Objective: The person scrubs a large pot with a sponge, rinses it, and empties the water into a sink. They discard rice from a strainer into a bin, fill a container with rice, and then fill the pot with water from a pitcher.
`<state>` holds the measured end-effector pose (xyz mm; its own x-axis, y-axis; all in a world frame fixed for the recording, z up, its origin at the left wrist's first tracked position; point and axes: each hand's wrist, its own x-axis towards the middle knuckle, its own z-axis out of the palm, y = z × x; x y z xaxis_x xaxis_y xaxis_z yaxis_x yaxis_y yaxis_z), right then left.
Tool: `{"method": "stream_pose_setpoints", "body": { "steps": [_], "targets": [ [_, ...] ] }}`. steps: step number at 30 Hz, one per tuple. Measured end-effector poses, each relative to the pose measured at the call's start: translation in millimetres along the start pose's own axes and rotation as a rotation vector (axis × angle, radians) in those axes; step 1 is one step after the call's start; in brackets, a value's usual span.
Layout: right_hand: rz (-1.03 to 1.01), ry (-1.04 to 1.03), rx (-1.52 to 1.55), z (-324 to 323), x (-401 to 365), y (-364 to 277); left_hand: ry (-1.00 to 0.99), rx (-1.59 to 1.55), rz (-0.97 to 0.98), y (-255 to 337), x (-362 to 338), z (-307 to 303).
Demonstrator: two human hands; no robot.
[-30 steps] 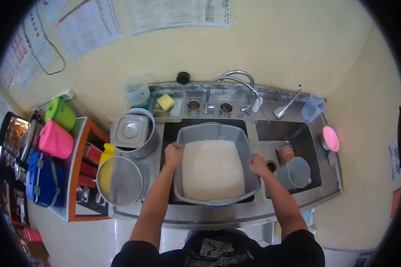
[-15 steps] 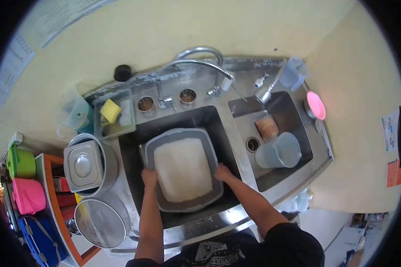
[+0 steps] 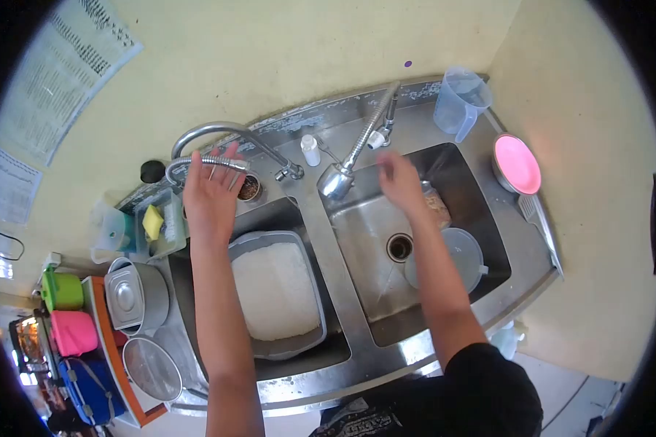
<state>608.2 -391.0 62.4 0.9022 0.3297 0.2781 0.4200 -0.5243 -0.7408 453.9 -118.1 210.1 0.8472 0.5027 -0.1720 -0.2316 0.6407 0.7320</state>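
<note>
My left hand (image 3: 213,191) is raised over the back left of the sink unit, palm up with fingers spread, close to a flexible metal faucet hose (image 3: 211,160). My right hand (image 3: 399,178) hovers above the right basin, beside the silver spray head (image 3: 336,182); its fingers look curled, and whether anything is in them is hard to tell. A grey tub (image 3: 321,320) of white grainy contents (image 3: 277,291) sits in the left basin. In the right basin, a clear pitcher (image 3: 465,255) and a pinkish-brown packet (image 3: 437,210) lie partly behind my right forearm.
Left of the basins are a container with a yellow sponge (image 3: 152,222), metal pots (image 3: 153,295) and a round strainer (image 3: 153,369). A clear jug (image 3: 461,102), a pink bowl (image 3: 517,166) and a slotted utensil (image 3: 539,226) stand at the right edge.
Both hands have left the sides of the grey tub. The left went up toward the hose, the right across over the right basin. The view has shifted right, and the spray head hangs farther left.
</note>
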Motion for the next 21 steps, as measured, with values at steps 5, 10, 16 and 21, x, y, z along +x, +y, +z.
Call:
{"method": "stream_pose_setpoints", "body": {
  "steps": [5,10,16,21],
  "targets": [
    [-0.257,0.084,-0.051,43,42,39,-0.062,0.149,0.067,8,7,-29],
    [-0.254,0.055,-0.475,67,48,38,-0.001,0.761,-0.197,41,-54,-103],
    [-0.138,-0.291,-0.796,78,78,14,0.415,1.565,0.209,34,-87,-95],
    [-0.102,-0.05,-0.325,44,40,22,0.495,1.933,0.897,-8,-102,-4]
  ]
}}
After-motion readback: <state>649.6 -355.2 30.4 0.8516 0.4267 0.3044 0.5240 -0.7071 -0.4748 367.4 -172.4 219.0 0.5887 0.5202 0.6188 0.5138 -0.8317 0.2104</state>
